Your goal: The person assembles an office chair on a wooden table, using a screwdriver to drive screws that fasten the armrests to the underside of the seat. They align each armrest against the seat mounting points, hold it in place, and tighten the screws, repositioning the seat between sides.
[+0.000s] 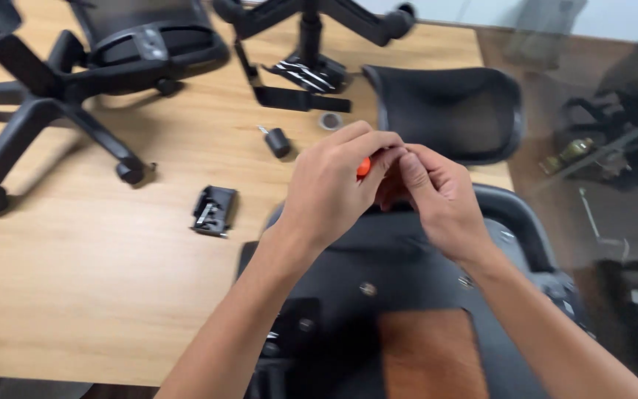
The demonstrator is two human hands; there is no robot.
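My left hand (330,188) and my right hand (437,196) meet above an upturned black office chair seat (407,288). Both close around a small tool with an orange handle (363,167), of which only a sliver shows between my fingers. The tool's tip is hidden behind my hands. Several screws (367,288) sit in the seat's underside, and a curved black armrest (515,214) runs along its right edge.
On the wooden table (75,281) lie a black metal bracket (213,210), a loose caster (276,140), a roll of tape (330,120), a black mesh backrest (448,111), a star base with casters (53,111) and a second chair base (308,37).
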